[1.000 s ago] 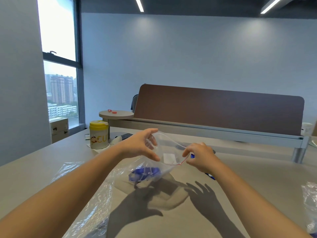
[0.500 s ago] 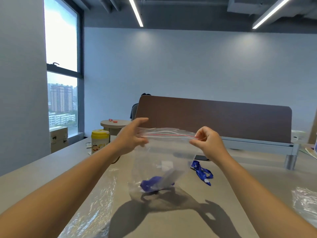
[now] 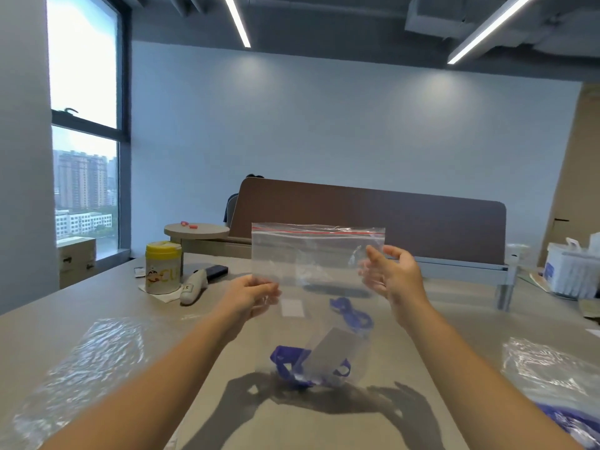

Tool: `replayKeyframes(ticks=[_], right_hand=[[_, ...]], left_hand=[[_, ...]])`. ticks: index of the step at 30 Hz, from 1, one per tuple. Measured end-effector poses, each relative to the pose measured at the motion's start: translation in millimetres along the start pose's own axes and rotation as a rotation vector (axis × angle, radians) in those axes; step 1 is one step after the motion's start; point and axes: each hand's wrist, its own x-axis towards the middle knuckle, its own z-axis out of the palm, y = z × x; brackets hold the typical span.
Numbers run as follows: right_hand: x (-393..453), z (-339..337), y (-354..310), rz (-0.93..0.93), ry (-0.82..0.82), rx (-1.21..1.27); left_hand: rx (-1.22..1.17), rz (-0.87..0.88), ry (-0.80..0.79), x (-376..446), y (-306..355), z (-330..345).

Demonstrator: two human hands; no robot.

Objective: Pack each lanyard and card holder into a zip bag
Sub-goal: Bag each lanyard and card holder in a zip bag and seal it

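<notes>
A: What can go wrong from here?

B: I think the zip bag can slip. It stands upright in the middle of the frame, above the table, and its weight sits low. The left hand pinches only the lower left edge. The right hand is at the right side with fingers spread; it looks released, maybe only touching the film — I cannot tell if it grips.

A: And the seal?

B: The red zip line runs straight along the top and looks pressed, but I cannot be sure it is closed on the whole length. If one part is open and the bag tips, the contents can slide out.

A: What is inside?

B: A blue lanyard and a clear card holder lie together at the bottom of the bag, in the lower centre of the frame. A second blue lanyard shows a little higher. It seems to lie on the table behind the bag, seen through the film, but I cannot say it for sure.

A: Other containers?

B: At the left there is a yellow-lidded canister, closed, contents not visible. More plastic bags lie flat at the lower left, and another heap at the lower right edge has something blue in it.
</notes>
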Motion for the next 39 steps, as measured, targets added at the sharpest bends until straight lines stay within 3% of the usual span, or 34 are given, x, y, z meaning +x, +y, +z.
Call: replayKeyframes(ticks=[3, 7, 16, 21, 29, 35, 39], right_hand=[[-19.0, -11.5, 25.1, 0.084, -0.140, -0.192], [-31.3, -13.1, 38.6, 0.069, -0.074, -0.207], [-33.2, -37.3, -24.3, -0.358, 0.107, -0.505], [-44.9, -89.0, -68.7, -0.482, 0.267, -0.528], [-66.2, -198.1, -104.8, -0.304, 0.453, -0.491], [-50.7, -269.5, -114.0, -0.155, 0.599, -0.511], [-21.0, -316.0, -94.0, 0.013, 0.634, -0.505]], left_hand=[[-0.038, -0.016, 0.031, -0.8, 2.0, 7.0], [-0.084, -0.018, 0.049, -7.4, -0.7, 8.8], [0.008, 0.397, 0.087, -21.2, 55.3, 25.4], [-0.165, 0.485, -0.086, -33.8, 88.7, 81.4], [-0.271, 0.353, -0.439, -40.3, 94.5, 201.7], [-0.285, 0.266, -0.583, -31.4, 92.3, 293.2], [-0.165, 0.194, -0.664, -0.1, 71.8, 348.7]])
